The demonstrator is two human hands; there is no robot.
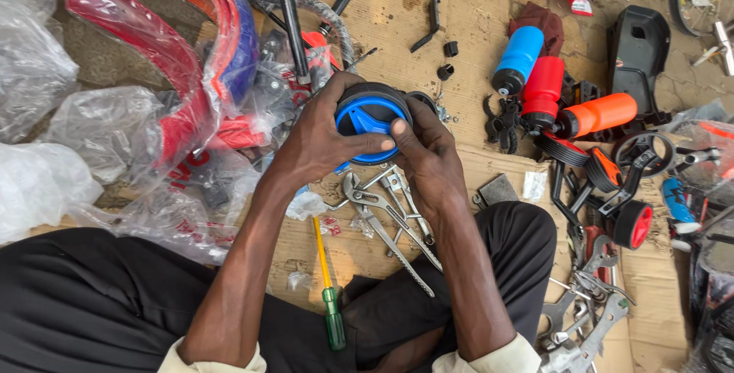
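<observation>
Both hands hold a small blue plastic wheel with a black rubber tyre (370, 122) above the cardboard sheet (474, 6) on the floor. The left hand (321, 140) wraps its left rim, thumb pressed across the spokes; the right hand (424, 151) closes its grip on the near right edge. Just below lie steel pliers (382, 224) and a yellow-shafted, green-handled screwdriver (327, 289); red, blue and orange bottles (544, 90) lie far right. With only fingertips bearing on the smooth face, the wheel could likely slip and drop onto the tools.
</observation>
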